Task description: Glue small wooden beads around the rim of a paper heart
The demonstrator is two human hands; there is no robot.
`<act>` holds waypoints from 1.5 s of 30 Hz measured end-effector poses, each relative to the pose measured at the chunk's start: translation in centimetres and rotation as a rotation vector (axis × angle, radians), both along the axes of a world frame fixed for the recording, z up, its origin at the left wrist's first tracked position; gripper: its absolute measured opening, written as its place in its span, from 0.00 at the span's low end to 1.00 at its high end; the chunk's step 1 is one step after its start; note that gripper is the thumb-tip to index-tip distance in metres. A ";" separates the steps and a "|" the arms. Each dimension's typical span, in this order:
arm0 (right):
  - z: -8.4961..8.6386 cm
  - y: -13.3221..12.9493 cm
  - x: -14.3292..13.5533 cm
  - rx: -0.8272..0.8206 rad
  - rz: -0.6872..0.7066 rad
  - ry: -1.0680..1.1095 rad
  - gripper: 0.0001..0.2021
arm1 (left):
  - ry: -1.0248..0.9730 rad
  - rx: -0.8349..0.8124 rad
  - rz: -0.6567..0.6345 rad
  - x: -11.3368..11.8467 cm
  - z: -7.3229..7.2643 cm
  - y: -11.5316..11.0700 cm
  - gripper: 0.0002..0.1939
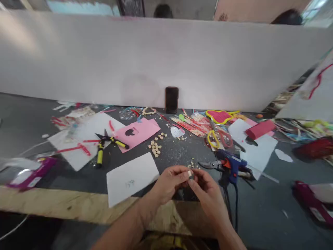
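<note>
Close to the table's front edge, my two hands meet, fingertips nearly touching. Thumb and finger of my left hand (170, 182) are pinched on a small pale cube (189, 173). My right hand (206, 191) is closed against it, its thumb by a small dark grey spot next to the cube; whether that is a separate piece I cannot tell. Beyond them lies a loose cluster of similar pale cubes (155, 148), with pale crumbs (191, 163) nearer my fingers. Left of my hands is a white paper (132, 178) with a faint pencil mark.
Pruning shears (210, 164) and a blue glue gun (234, 168) with its cord lie right of my hands. Yellow-handled pliers (100, 154) rest at left by pink paper (140, 133). A phone (171, 100) leans on the white partition (104, 62). Yellow-handled scissors (213, 139) lie among scraps.
</note>
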State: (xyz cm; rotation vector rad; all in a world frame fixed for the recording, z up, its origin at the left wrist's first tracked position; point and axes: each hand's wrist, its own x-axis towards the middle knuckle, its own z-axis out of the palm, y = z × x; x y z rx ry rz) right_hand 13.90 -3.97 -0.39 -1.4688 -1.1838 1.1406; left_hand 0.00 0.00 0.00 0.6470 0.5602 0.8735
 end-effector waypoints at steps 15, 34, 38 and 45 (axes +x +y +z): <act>1.0 -0.6 0.7 0.092 -0.093 0.029 0.11 | 0.101 -0.085 0.102 0.2 -0.3 0.2 0.17; 1.2 -0.7 2.0 0.402 0.086 -0.430 0.15 | 0.096 -0.064 -0.031 0.0 -0.4 0.0 0.15; 1.6 -0.4 1.7 0.449 0.146 -0.492 0.10 | 0.101 -0.035 -0.088 -0.1 -0.7 -0.1 0.16; 1.7 -0.5 1.7 0.503 0.125 -0.482 0.08 | 0.049 -0.016 -0.129 -0.3 -0.6 -0.1 0.17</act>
